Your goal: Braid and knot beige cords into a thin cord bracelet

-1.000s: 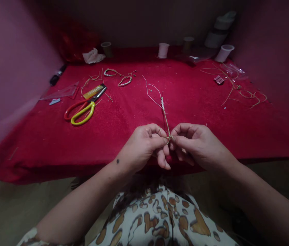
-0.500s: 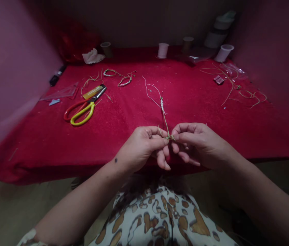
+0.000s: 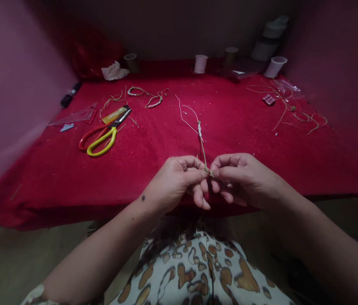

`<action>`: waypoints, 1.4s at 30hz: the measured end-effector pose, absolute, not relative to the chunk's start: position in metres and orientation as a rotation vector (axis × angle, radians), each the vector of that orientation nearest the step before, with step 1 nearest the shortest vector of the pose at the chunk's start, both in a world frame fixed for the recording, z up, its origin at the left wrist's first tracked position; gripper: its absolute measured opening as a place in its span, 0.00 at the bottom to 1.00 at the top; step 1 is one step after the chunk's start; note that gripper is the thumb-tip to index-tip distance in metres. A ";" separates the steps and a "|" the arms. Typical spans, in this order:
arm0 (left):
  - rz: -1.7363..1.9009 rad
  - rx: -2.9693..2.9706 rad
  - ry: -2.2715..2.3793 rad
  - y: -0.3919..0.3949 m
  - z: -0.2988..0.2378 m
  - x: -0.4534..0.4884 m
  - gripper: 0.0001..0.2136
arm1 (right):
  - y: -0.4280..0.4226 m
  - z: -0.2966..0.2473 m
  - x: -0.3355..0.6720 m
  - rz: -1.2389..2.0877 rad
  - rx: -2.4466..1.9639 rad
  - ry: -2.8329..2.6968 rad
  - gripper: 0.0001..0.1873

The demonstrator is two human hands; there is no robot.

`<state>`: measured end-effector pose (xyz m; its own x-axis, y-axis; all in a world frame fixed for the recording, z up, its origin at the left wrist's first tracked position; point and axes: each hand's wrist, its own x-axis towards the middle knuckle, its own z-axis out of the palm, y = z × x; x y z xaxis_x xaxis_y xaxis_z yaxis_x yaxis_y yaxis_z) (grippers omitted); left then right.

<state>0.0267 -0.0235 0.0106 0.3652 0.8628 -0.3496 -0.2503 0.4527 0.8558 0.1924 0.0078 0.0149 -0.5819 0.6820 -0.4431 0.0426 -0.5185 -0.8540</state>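
Observation:
Green cord (image 3: 204, 155) runs from a white knotted section (image 3: 199, 128) on the red cloth down to my fingers near the table's front edge. Two loose white cord ends trail from the knotted part toward the upper left. My left hand (image 3: 183, 178) pinches the green cord between thumb and forefinger, its other fingers curled loosely below. Close beside it, my right hand (image 3: 238, 176) has thumb and forefinger pressed together on a short end of the same cord. The exact knot between the fingertips is too small to make out.
Scissors (image 3: 103, 137) with red and yellow handles lie at left, near two cord bracelets (image 3: 154, 102). Thread spools (image 3: 201, 64) stand along the back with a bottle (image 3: 266, 40). Tangled cord (image 3: 309, 118) and a small pink clip-like piece (image 3: 269, 99) lie at right.
The cord's lower end and my right fingertips have shifted slightly left. Both hands keep their pinch, and the short cord end now slants down toward the right fingers.

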 end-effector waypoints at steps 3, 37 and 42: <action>0.817 0.808 0.911 -0.023 0.009 0.026 0.02 | 0.010 0.015 0.193 2.186 -1.109 -1.243 0.04; 0.846 0.831 0.860 -0.023 0.003 0.024 0.02 | -0.023 0.001 0.184 1.425 -1.226 -1.318 0.08; 0.847 0.841 0.852 -0.022 0.001 0.024 0.02 | -0.023 0.002 0.194 1.738 -1.077 -1.001 0.09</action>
